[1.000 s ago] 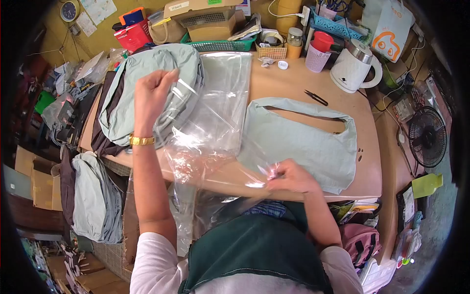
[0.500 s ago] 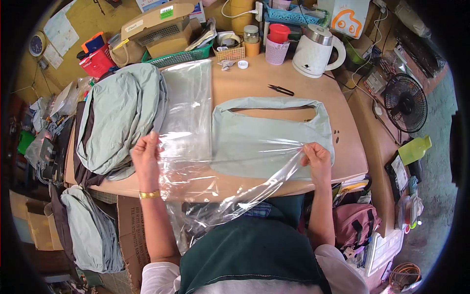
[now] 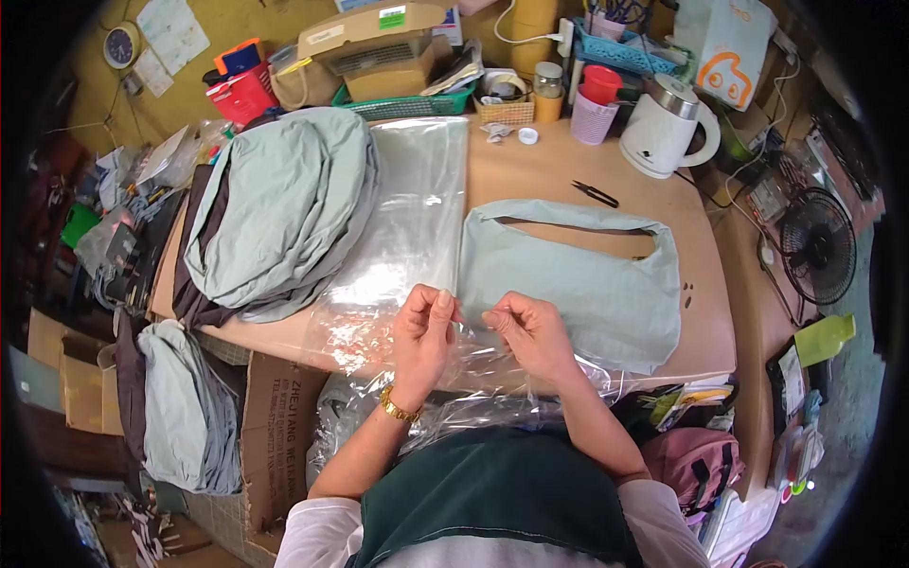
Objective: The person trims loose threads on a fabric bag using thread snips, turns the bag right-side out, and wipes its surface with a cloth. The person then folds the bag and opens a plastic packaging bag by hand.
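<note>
My left hand and my right hand are close together over the front edge of the table, thumbs against fingers. Between them they pinch a clear plastic bag, which droops in shiny folds over the table edge towards my lap. Just beyond my hands lies a pale green fabric bag, flat, with its long handle opening at the far side. More clear plastic bags lie flat to its left. Black thread snips rest on the table behind the fabric bag.
A pile of pale green fabric bags covers the table's left side. Along the back stand a green basket, a pink cup and a white kettle. A black fan is at the right; a cardboard box stands below left.
My hands were wide apart with the plastic stretched between them; now they have come together and the plastic hangs slack. The view has shifted, moving the table scene rightward.
</note>
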The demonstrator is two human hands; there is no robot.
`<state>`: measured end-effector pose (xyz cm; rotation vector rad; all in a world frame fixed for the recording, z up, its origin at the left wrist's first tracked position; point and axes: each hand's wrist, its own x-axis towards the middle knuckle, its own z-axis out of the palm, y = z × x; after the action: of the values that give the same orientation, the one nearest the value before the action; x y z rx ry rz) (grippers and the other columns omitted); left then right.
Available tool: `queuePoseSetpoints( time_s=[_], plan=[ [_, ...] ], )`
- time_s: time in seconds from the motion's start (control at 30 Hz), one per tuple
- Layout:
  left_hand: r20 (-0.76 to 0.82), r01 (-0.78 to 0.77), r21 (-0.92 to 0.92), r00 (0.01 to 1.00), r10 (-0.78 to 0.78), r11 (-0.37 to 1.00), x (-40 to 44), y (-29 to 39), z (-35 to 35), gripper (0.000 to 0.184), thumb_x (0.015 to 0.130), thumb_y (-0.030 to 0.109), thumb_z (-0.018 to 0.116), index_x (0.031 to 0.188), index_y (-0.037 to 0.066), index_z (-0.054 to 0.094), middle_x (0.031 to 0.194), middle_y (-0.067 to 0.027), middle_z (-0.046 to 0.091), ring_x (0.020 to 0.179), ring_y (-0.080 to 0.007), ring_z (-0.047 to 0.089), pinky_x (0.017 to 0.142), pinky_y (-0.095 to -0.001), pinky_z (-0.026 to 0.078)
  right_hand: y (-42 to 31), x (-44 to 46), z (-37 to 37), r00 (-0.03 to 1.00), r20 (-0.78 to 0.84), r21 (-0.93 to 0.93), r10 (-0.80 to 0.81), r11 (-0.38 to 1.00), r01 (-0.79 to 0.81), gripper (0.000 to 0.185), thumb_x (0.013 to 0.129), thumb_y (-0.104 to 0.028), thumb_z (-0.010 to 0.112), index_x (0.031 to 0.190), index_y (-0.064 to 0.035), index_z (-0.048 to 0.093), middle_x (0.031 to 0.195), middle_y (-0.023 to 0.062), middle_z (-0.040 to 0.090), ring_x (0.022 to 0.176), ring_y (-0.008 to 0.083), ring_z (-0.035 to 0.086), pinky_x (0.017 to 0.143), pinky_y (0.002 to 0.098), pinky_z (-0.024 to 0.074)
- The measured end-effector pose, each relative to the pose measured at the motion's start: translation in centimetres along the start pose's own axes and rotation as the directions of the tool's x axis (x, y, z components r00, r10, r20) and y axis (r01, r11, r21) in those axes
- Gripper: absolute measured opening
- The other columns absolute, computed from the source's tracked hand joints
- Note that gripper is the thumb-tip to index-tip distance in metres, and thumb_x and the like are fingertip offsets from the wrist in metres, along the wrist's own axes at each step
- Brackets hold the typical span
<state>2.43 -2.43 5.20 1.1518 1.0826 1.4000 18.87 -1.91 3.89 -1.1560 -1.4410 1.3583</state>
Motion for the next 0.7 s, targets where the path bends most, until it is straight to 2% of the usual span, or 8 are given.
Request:
queuePoseSetpoints(
  time_s=[0.17, 0.23, 0.37, 0.43, 0.6, 0.63, 0.67, 0.7],
  plan=[
    [0.213, 0.377, -0.189, 0.917, -0.337, 0.907, 0.9, -3.3, -0.7, 0.038, 0.104, 0.034, 0.045, 0.076, 0.009, 0.052, 0.063, 0.0051, 0.046, 0.060, -0.0028, 0.040, 0.054, -0.0197, 0.034, -0.7, -0.3, 2.5, 0.803, -0.232, -0.506, -0.548, 0.774, 0.381, 0.024, 0.085, -0.013, 0.071, 0.069, -0.0029, 0.056, 0.061, 0.0096, 0.054, 0.051, 0.0219, 0.054, 0.050, 0.0326, 0.0424],
    [0.242, 0.379, -0.252, 0.916, -0.321, 0.890, 0.1, -4.3, 0.8, 0.038, 0.104, 0.034, 0.044, 0.077, 0.009, 0.054, 0.063, 0.0057, 0.045, 0.061, -0.0033, 0.039, 0.055, -0.0211, 0.034, -0.8, -0.2, 3.5, 0.599, 0.045, -0.641, -0.799, 0.437, 0.631, 0.030, 0.083, -0.014, 0.071, 0.063, -0.0054, 0.051, 0.058, 0.0101, 0.049, 0.050, 0.0256, 0.053, 0.048, 0.0349, 0.0413],
    [0.245, 0.487, -0.306, 0.870, -0.427, 0.818, -1.5, -4.9, 1.6, 0.030, 0.103, 0.033, 0.047, 0.096, 0.006, 0.059, 0.088, -0.0027, 0.062, 0.084, -0.0108, 0.059, 0.074, -0.0256, 0.050, 1.6, 1.2, 1.2, 0.690, -0.121, -0.690, -0.714, 0.560, 0.459, 0.033, 0.080, -0.013, 0.070, 0.060, -0.0071, 0.044, 0.057, 0.0096, 0.047, 0.048, 0.0283, 0.050, 0.048, 0.0378, 0.0399],
    [0.219, 0.496, -0.281, 0.866, -0.448, 0.821, -1.2, -4.7, 2.2, 0.039, 0.105, 0.037, 0.042, 0.079, 0.009, 0.054, 0.071, 0.0050, 0.046, 0.064, -0.0041, 0.041, 0.056, -0.0226, 0.037, 1.7, 0.3, 2.2, 0.643, -0.063, -0.689, -0.763, 0.499, 0.525, 0.033, 0.081, -0.012, 0.069, 0.060, -0.0069, 0.044, 0.057, 0.0105, 0.046, 0.048, 0.0294, 0.049, 0.048, 0.0379, 0.0398],
    [0.221, 0.491, -0.340, 0.870, -0.440, 0.802, -1.1, -4.8, 1.2, 0.036, 0.103, 0.036, 0.047, 0.081, 0.009, 0.055, 0.072, 0.0038, 0.049, 0.065, -0.0046, 0.044, 0.057, -0.0229, 0.039, 1.2, 0.3, 0.8, 0.642, 0.072, -0.634, -0.763, 0.462, 0.620, 0.030, 0.083, -0.006, 0.069, 0.062, -0.0055, 0.047, 0.056, 0.0071, 0.048, 0.047, 0.0212, 0.049, 0.048, 0.0331, 0.0387],
    [0.225, 0.504, -0.366, 0.863, -0.451, 0.782, -0.8, -4.3, 0.7, 0.033, 0.102, 0.034, 0.050, 0.082, 0.008, 0.056, 0.072, 0.0034, 0.051, 0.066, -0.0046, 0.046, 0.058, -0.0226, 0.041, 1.2, 0.3, 0.2, 0.867, -0.092, -0.367, -0.490, 0.826, 0.428, 0.027, 0.083, -0.004, 0.070, 0.064, -0.0049, 0.050, 0.058, 0.0031, 0.050, 0.049, 0.0149, 0.049, 0.049, 0.0297, 0.0388],
    [0.229, 0.516, -0.392, 0.856, -0.463, 0.761, -0.5, -3.6, 0.2, 0.031, 0.102, 0.032, 0.053, 0.083, 0.007, 0.058, 0.073, 0.0030, 0.053, 0.067, -0.0046, 0.048, 0.059, -0.0223, 0.042, 1.2, 0.4, -0.3, 0.985, -0.129, -0.024, -0.118, 0.993, 0.116, 0.024, 0.083, -0.001, 0.071, 0.067, -0.0043, 0.053, 0.059, -0.0009, 0.051, 0.052, 0.0085, 0.049, 0.050, 0.0262, 0.0388],
    [0.279, 0.409, -0.246, 0.898, -0.340, 0.879, -0.2, -1.2, 0.0, 0.022, 0.098, 0.025, 0.059, 0.089, 0.005, 0.061, 0.079, 0.0004, 0.058, 0.073, -0.0050, 0.053, 0.064, -0.0215, 0.045, 1.1, 0.3, -0.8, 0.985, -0.123, -0.023, -0.118, 0.993, 0.116, 0.024, 0.083, -0.001, 0.071, 0.067, -0.0043, 0.053, 0.059, -0.0009, 0.051, 0.052, 0.0085, 0.049, 0.050, 0.0262, 0.0388]
  ],
)
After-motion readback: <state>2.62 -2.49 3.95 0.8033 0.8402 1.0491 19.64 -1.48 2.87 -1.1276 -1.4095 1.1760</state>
